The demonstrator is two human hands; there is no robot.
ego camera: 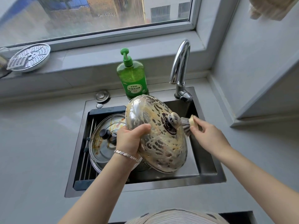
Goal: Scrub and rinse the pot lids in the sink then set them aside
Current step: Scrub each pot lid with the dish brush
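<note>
I am gripping the big steel lid [158, 143] by its left rim with my left hand [129, 139], thumb curled over the sudsy top, and holding it tilted above the middle of the sink [203, 157]. My right hand [205, 131] is pinching a small brush [187, 126], whose bristles are touching the lid just beside its knob [174, 121]. I am judging the lid stiff, fairly heavy and very slippery under the foam, so the rim and the knob look like the safest holds. Just to its left, a glass lid [100, 149] streaked with brown is lying on the rack [85, 160] in the sink's left half. The sink's right half is giving me room to turn. At the back edge the green soap bottle [132, 78] and the tap [179, 67] are standing close behind, so I am minding the lid's far rim.
</note>
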